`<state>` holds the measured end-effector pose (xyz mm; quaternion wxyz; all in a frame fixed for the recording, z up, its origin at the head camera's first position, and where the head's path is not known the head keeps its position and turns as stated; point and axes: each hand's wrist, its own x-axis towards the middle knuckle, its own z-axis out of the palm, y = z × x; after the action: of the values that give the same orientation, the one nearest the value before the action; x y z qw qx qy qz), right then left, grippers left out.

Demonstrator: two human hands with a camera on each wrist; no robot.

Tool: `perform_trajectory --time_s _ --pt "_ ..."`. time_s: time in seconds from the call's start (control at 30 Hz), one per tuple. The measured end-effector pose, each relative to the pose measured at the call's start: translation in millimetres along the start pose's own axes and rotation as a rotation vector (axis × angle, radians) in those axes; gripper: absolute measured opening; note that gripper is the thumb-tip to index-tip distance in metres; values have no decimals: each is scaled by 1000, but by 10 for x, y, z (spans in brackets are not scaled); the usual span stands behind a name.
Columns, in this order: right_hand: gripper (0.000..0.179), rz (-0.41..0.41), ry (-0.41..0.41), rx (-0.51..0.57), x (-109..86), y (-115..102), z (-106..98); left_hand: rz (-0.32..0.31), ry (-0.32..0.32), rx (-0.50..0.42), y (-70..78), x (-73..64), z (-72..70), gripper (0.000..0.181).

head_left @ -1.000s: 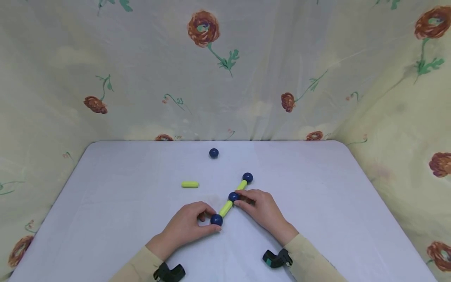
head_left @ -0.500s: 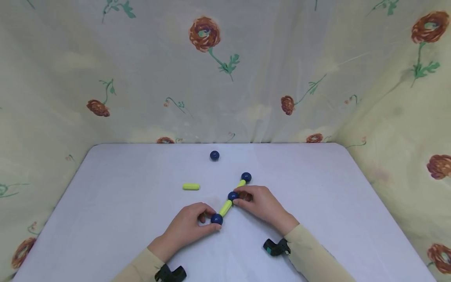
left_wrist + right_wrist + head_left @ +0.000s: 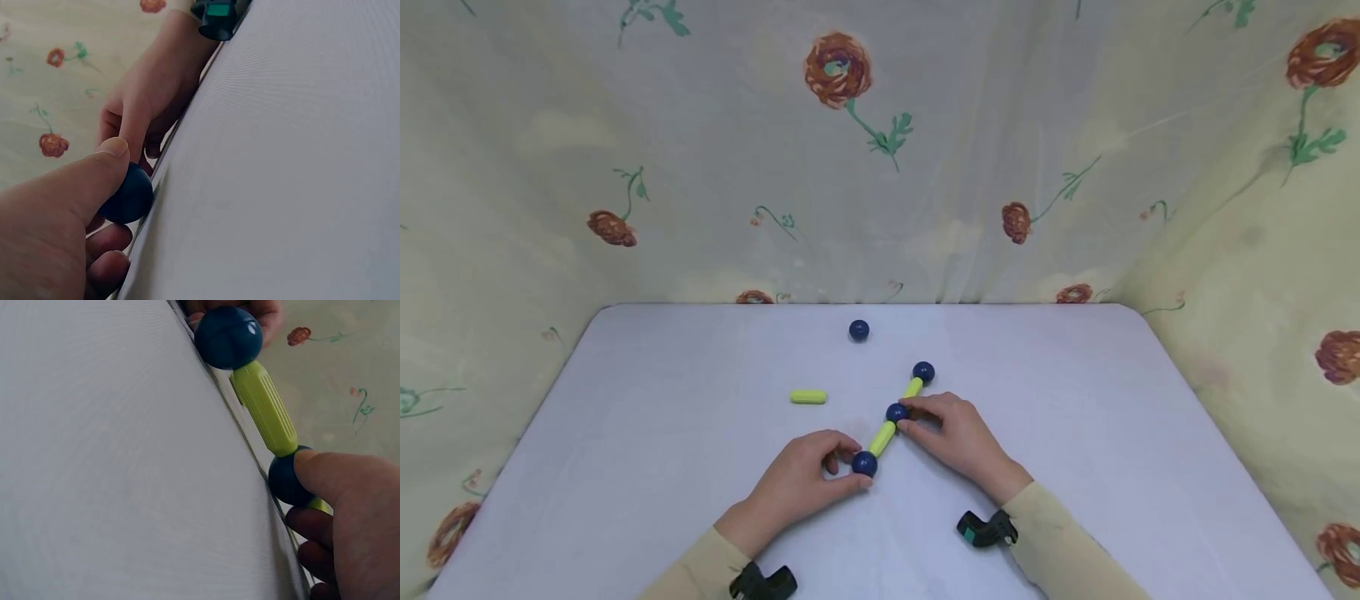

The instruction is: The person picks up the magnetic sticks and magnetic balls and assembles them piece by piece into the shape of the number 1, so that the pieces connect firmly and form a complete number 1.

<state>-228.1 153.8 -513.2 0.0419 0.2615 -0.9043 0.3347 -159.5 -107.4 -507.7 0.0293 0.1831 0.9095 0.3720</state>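
Three dark blue balls and two yellow-green ribbed rods form a straight chain, slanting from near left to far right on the white table. At the near end my left hand [image 3: 808, 475] pinches the near blue ball [image 3: 128, 195] between thumb and fingers. My right hand [image 3: 958, 437] pinches the middle blue ball [image 3: 897, 413]. Between these two balls runs the near rod [image 3: 265, 407]. Beyond my right fingers, the far rod [image 3: 913, 387] joins the far blue ball [image 3: 923, 372], which no hand touches.
Left of the chain lies a loose yellow-green rod [image 3: 808, 397]. A loose blue ball [image 3: 859, 331] sits near the back edge of the white table [image 3: 662, 400]. Flower-patterned cloth [image 3: 700, 150] hangs behind and at both sides.
Both hands keep their pinch on the same two balls. The chain shifts very slightly, while the head view itself moves a little. The loose rod and ball stay in place.
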Motion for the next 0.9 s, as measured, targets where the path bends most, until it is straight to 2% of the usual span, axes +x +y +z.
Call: perform_trajectory --time_s 0.23,0.37,0.6,0.8,0.9 --pt "30 -32 85 -34 28 47 7 -24 28 6 7 2 5 52" --pt "30 -42 90 -39 60 68 0 -38 50 -18 -14 13 6 47" --pt "31 -21 69 -40 142 95 -26 -80 111 -121 -31 44 -5 32" --pt "33 -1 50 -29 177 131 -30 -130 93 -175 -28 50 -26 29" --pt "33 9 53 -32 188 156 -22 -162 83 -236 -30 64 -63 30"
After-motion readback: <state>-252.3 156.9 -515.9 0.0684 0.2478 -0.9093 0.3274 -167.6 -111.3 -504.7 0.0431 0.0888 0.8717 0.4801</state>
